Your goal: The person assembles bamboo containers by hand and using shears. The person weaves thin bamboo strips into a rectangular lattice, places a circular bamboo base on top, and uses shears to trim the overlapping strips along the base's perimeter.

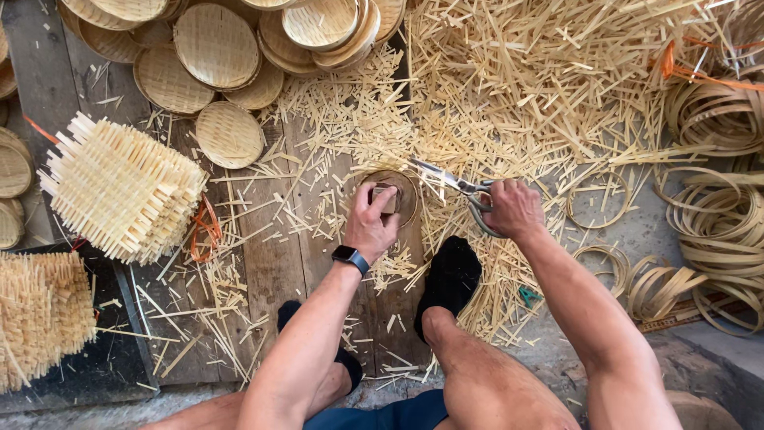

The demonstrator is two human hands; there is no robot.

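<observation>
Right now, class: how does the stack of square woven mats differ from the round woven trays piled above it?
The square mats have loose strip ends bristling from every edge; the round trays have trimmed, rimmed edges. The mats sit in one neat stack, the trays overlap loosely. Both are pale woven strips.

I count one pair of scissors [458, 187], one small wooden block [386, 198] and one round woven mat [395, 193] under it. Two stacks of untrimmed square mats [119, 189] sit to my left. Finished round trays [215, 44]: more than ten, overlapping, exact number unclear.
</observation>
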